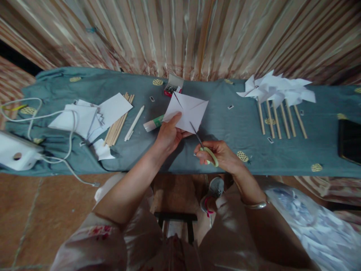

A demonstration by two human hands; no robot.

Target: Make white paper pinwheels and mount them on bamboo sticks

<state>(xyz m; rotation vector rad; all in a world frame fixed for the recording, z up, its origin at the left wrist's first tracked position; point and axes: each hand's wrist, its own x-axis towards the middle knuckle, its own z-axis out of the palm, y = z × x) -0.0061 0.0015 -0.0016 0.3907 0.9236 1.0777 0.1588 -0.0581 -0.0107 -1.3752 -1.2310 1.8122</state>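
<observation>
A white paper square (187,109) is held up over the table by my left hand (169,133), thumb on top and fingers beneath. Cuts run inward from its upper corners. My right hand (216,154) is closed around the yellow-green handles of the scissors (209,153), whose blades reach the paper's lower edge. Below and left of the paper lies a glue stick (153,123). Behind the paper stands a small open red box (172,87) of small metallic pieces.
Left on the table (143,158) are a white pen (134,123), wooden sticks (120,122), paper sheets (81,118) and a white cabled device (18,150). Paper pinwheels (278,88) on sticks lie right, beyond them a dark object (349,139). A plastic bag (313,226) sits lower right.
</observation>
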